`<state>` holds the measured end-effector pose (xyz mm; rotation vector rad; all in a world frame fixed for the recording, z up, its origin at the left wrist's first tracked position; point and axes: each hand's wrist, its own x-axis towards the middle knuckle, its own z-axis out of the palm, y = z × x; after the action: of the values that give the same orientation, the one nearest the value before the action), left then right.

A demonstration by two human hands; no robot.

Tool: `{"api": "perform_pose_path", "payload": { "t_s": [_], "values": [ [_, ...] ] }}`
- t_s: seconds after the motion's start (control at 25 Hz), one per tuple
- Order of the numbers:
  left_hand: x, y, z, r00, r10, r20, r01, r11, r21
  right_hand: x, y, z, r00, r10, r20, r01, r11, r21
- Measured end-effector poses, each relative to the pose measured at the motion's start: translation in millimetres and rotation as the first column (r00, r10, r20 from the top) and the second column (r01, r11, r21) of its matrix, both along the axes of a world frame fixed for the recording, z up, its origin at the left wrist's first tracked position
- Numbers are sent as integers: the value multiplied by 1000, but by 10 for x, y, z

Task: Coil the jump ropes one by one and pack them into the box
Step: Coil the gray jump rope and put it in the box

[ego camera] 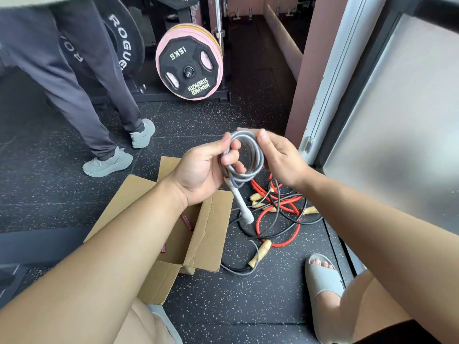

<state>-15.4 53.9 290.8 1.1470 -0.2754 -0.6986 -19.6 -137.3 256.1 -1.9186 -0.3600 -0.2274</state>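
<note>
A grey jump rope (250,155) is wound into a small coil held up between both hands. My left hand (206,167) grips the coil's left side, fingers curled through the loops. My right hand (280,157) pinches the right side. A white handle (239,202) hangs down from the coil. Below, an open cardboard box (206,234) stands on the floor, with a dark red handle (186,220) showing inside. To its right lies a tangle of red rope (280,219) and black rope (285,199) with wooden handles (259,253).
Another person's legs (82,95) in dark trousers and grey shoes stand at the back left. A rack with weight plates (191,65) is behind the box. A glass door frame (330,95) runs along the right. My sandalled foot (323,276) rests on the speckled rubber floor.
</note>
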Motion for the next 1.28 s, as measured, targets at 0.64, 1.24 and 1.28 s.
{"api": "perform_pose_path", "payload": {
  "t_s": [0.64,1.24,1.28],
  "values": [
    [290,212,228,847,525,-76,-521,796,-307,-29,165,-557,880,93,-465,-103,995,5],
    [281,232,-275,782,-158,603,-376,652,659,55,44,27,928,78,364,83,911,-405],
    [239,206,-293,819,-177,545,-275,713,645,47,8,38,936,48,348,89,926,-366]
  ]
}}
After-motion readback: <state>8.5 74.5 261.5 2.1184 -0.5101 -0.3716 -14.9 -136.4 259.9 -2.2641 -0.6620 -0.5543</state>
